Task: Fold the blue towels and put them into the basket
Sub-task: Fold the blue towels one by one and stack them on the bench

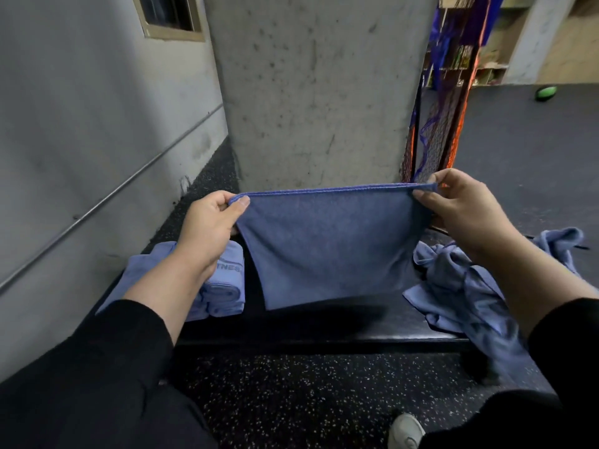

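Sleeves: black, on both forearms, pushed back from the wrists, filling the lower corners of the view.
Pillar: bare concrete, upright beyond the fingers, behind the stretched cloth.
Bench: black, low, under both hands, on speckled dark flooring.
Held towel: blue, hanging flat and taut between the two hands, stitched top hem level, lower edge dangling just above the bench top.
Loose towels: blue, crumpled in a heap on the bench below and right of the right fingers, one part spilling over the front edge.
Folded towels: blue, stacked neatly on the bench below the left wrist, part of a printed word showing on the top one.
Left hand: thumb pressed against curled fingers, pinching the top left corner of the held towel.
Right hand: thumb and forefinger closed on the top right corner, other fingers curled behind the cloth.
Netting: dark mesh with orange and blue straps, hanging past the right fingers beside the pillar.
Shoe: pale, on the floor at the bottom edge, below the right arm.
Basket: not seen anywhere.
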Motion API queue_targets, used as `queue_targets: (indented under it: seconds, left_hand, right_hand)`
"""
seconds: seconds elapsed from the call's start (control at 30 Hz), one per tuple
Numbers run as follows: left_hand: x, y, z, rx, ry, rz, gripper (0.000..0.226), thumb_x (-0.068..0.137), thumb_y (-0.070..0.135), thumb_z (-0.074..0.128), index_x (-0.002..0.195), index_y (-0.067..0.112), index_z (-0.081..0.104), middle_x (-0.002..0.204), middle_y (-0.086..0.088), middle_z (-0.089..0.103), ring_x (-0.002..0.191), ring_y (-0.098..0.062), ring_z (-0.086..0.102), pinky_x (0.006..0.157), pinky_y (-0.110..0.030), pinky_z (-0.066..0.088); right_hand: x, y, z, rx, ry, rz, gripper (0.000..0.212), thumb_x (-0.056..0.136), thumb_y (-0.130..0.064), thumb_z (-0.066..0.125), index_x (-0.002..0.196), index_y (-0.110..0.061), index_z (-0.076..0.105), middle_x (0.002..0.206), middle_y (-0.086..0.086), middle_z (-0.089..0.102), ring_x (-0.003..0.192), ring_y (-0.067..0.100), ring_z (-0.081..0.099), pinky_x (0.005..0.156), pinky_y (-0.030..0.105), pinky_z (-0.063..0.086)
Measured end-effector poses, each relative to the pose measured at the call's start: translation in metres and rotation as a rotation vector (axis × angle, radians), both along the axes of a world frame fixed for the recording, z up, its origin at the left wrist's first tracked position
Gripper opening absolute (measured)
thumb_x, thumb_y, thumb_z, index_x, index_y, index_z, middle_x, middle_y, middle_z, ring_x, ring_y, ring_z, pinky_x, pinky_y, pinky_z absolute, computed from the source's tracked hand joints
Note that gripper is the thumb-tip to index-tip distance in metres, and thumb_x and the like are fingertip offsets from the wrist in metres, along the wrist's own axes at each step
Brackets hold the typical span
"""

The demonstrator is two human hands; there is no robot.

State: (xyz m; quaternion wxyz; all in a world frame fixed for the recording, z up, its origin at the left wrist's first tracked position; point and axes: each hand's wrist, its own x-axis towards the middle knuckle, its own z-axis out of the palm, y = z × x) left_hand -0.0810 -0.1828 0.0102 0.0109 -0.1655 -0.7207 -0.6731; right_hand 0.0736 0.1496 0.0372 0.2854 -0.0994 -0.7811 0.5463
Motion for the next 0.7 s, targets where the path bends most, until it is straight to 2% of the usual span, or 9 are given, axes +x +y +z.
queue_targets:
  seconds: [0.13, 0.23, 0.4, 0.47, 0.57, 0.63, 0.7]
  left_hand:
    - [0.012, -0.004, 0.021, 0.008, 0.022, 0.029, 0.02, 0.097, 0.022, 0.066, 0.087, 0.005, 0.066, 0.084, -0.011, 0.071, 0.08, -0.024, 0.063, 0.082, -0.059, 0.055]
    - [0.018, -0.003, 0.03, -0.003, 0.023, 0.026, 0.015, 0.101, 0.016, 0.06, 0.087, 0.014, 0.068, 0.083, -0.004, 0.073, 0.08, -0.021, 0.065, 0.082, -0.049, 0.055]
    - [0.023, -0.003, 0.036, -0.01, 0.004, -0.045, 0.016, 0.103, 0.019, 0.057, 0.095, 0.009, 0.068, 0.083, -0.009, 0.068, 0.074, -0.021, 0.062, 0.068, -0.037, 0.054]
    - [0.021, -0.001, 0.032, -0.037, -0.047, -0.078, 0.019, 0.103, 0.02, 0.058, 0.091, 0.009, 0.067, 0.079, -0.009, 0.064, 0.067, -0.018, 0.059, 0.06, -0.029, 0.052]
    - [0.01, 0.003, 0.021, -0.106, -0.122, -0.129, 0.025, 0.101, 0.023, 0.06, 0.078, 0.013, 0.064, 0.072, -0.007, 0.063, 0.058, -0.016, 0.057, 0.055, -0.027, 0.05]
    - [-0.004, 0.01, 0.009, -0.145, -0.156, -0.138, 0.028, 0.101, 0.023, 0.06, 0.075, 0.015, 0.063, 0.07, -0.006, 0.063, 0.056, -0.016, 0.057, 0.053, -0.028, 0.051]
    - [-0.027, 0.021, -0.001, -0.177, -0.189, -0.119, 0.024, 0.101, 0.022, 0.06, 0.079, 0.013, 0.065, 0.076, -0.01, 0.064, 0.06, -0.019, 0.059, 0.055, -0.029, 0.052]
  right_hand:
    - [0.017, -0.005, 0.012, 0.0, -0.06, 0.044, 0.02, 0.096, -0.017, 0.066, 0.08, -0.029, 0.061, 0.086, 0.009, 0.063, 0.083, 0.026, 0.058, 0.086, 0.063, 0.053]
    - [0.027, -0.009, 0.02, -0.076, -0.035, 0.049, 0.022, 0.096, -0.016, 0.065, 0.079, -0.028, 0.06, 0.084, 0.012, 0.059, 0.079, 0.027, 0.054, 0.076, 0.057, 0.05]
    - [0.033, -0.006, 0.028, -0.126, -0.023, 0.049, 0.02, 0.097, -0.018, 0.064, 0.079, -0.027, 0.059, 0.073, 0.007, 0.056, 0.062, 0.022, 0.05, 0.061, 0.039, 0.045]
    - [0.031, -0.003, 0.028, -0.124, -0.04, 0.042, 0.018, 0.097, -0.019, 0.064, 0.081, -0.026, 0.06, 0.073, 0.008, 0.056, 0.06, 0.021, 0.05, 0.057, 0.036, 0.044]
    - [0.02, 0.005, 0.021, -0.134, -0.071, 0.03, 0.016, 0.097, -0.016, 0.064, 0.083, -0.022, 0.059, 0.064, -0.001, 0.057, 0.051, 0.012, 0.05, 0.047, 0.024, 0.043]
    - [0.002, 0.013, 0.011, -0.138, -0.105, 0.017, 0.015, 0.096, -0.017, 0.066, 0.083, -0.02, 0.06, 0.064, -0.003, 0.057, 0.051, 0.011, 0.05, 0.047, 0.024, 0.043]
    - [-0.026, 0.022, -0.001, -0.11, -0.162, -0.031, 0.01, 0.094, -0.02, 0.069, 0.085, -0.019, 0.064, 0.069, 0.001, 0.06, 0.059, 0.018, 0.054, 0.055, 0.032, 0.049]
